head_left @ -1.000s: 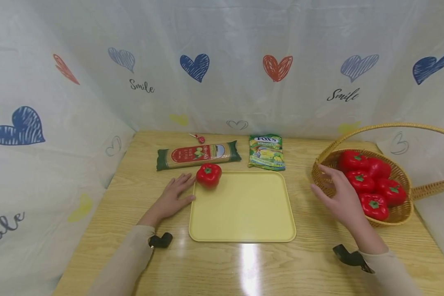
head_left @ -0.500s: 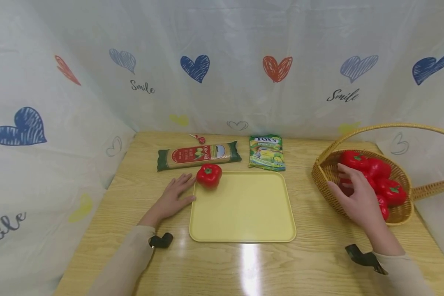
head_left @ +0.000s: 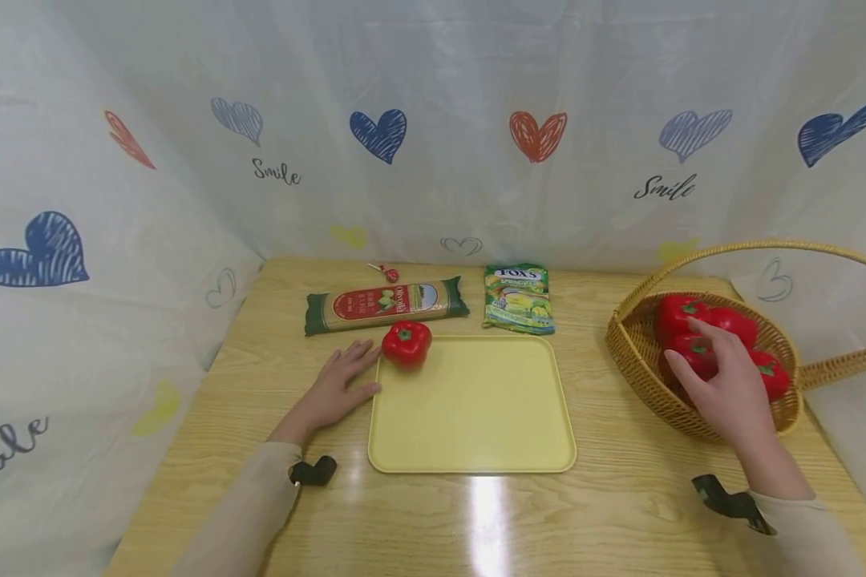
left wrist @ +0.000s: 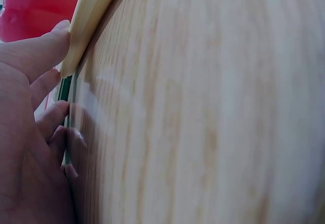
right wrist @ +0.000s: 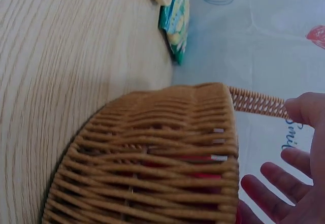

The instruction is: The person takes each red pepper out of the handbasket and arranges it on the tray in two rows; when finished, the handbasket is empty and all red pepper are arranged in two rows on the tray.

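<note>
Right hand [head_left: 732,393], bare: shifted from the left rim of the oval tan wicker basket [head_left: 645,381] to a place over its contents, thumb and fingers apart, nothing seen held; contact with any pepper could not be told. Bearing on the work, as judged: the reach had passed the rim, with no grasp made. Basket contents: glossy red bell peppers with green stems [head_left: 734,325], four in sight around the hand, at the right of the light wood surface [head_left: 599,497]. Differences from the head view of one second earlier: the nearest pepper, then in plain sight, was hidden behind the hand; the right forearm lay farther right. Unchanged: left hand [head_left: 335,393], fingers spread and nearly straight, thumb touching the left edge of the pale yellow rectangular tray [head_left: 476,409]; one single glossy red bell pepper [head_left: 406,344] at the tray's far left corner, just beside the left fingertips. Also unmoved, beyond the tray: one long green-ended pasta packet with red label [head_left: 354,306]; one green and yellow candy bag [head_left: 517,308]; one small red lollipop with white stick [head_left: 391,275], behind the packet.
</note>
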`<state>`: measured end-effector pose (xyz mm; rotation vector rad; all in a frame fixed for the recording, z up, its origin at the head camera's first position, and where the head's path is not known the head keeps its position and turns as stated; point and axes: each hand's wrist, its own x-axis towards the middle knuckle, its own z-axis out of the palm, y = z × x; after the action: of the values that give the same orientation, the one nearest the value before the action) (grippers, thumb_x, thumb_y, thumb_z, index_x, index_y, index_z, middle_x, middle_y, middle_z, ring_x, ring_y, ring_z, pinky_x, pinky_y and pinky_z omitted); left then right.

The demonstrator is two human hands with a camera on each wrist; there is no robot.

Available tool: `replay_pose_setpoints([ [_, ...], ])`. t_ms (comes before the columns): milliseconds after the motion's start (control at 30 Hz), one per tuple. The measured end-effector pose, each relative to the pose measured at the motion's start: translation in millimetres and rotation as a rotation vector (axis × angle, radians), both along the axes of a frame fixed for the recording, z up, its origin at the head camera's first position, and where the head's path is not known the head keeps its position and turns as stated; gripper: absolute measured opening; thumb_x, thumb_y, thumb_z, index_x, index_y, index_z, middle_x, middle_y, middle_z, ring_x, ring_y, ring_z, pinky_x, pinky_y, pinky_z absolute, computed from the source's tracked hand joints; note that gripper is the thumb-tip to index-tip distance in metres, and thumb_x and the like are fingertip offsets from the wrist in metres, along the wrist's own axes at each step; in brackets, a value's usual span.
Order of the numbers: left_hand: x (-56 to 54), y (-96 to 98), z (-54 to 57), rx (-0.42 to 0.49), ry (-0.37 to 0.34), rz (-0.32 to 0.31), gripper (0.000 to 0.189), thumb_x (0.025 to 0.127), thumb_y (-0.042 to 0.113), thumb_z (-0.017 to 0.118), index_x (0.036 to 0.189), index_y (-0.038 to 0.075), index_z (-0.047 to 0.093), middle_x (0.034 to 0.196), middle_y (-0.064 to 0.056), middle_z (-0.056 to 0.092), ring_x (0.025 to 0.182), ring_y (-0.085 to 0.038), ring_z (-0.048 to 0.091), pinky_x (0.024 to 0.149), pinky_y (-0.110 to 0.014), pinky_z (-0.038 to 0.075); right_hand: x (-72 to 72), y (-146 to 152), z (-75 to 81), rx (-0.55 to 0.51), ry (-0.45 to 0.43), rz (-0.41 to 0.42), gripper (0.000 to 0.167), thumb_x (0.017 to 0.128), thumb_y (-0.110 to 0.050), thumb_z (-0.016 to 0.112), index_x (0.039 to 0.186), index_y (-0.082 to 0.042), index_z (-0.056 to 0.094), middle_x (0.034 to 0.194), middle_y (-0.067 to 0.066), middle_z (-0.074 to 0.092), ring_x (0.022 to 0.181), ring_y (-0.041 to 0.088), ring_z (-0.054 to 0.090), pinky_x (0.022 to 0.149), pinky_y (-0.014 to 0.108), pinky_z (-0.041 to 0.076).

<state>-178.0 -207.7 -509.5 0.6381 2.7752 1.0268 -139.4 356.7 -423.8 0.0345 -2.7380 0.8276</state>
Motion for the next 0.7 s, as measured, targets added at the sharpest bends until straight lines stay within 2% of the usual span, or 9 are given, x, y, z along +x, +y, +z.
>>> replay_pose_setpoints([
  [167,-0.1,-0.1,-0.3,-0.002,-0.014,0.002,0.067,0.100,0.034,0.066,0.157,0.009,0.040,0.166,-0.014,0.027,0.156,-0.035,0.013,0.126,-0.053,0.000,-0.1,9,-0.1,0.015,-0.035,-0.031,0.069,0.100,-0.032,0.066,0.156,-0.004,0.038,0.145,0.033,0.042,0.126,0.053,0.043,0.094,0.075,0.036],
  [333,-0.2,-0.3,0.1,-0.002,-0.005,0.001,0.067,0.100,0.034,0.066,0.156,0.009,0.041,0.166,-0.015,0.027,0.155,-0.036,0.013,0.126,-0.055,0.000,-2.2,16,-3.2,0.039,-0.037,-0.040,0.069,0.099,-0.031,0.067,0.153,0.002,0.040,0.149,0.036,0.038,0.135,0.058,0.034,0.105,0.077,0.028],
  [533,-0.3,-0.4,-0.1,-0.002,-0.008,0.002,0.067,0.100,0.035,0.065,0.157,0.009,0.040,0.166,-0.015,0.027,0.155,-0.035,0.012,0.126,-0.054,0.000,-5.4,19,-5.2,0.081,-0.034,-0.056,0.069,0.096,-0.030,0.070,0.147,0.009,0.042,0.143,0.040,0.041,0.128,0.060,0.037,0.099,0.078,0.033],
  [700,0.4,0.0,-0.7,0.004,0.007,0.001,0.067,0.100,0.034,0.066,0.156,0.008,0.041,0.165,-0.017,0.028,0.155,-0.038,0.014,0.125,-0.056,0.001,-9.0,21,-8.7,0.138,-0.050,-0.074,0.073,0.094,-0.035,0.072,0.145,0.010,0.043,0.141,0.042,0.041,0.126,0.062,0.037,0.097,0.081,0.029],
])
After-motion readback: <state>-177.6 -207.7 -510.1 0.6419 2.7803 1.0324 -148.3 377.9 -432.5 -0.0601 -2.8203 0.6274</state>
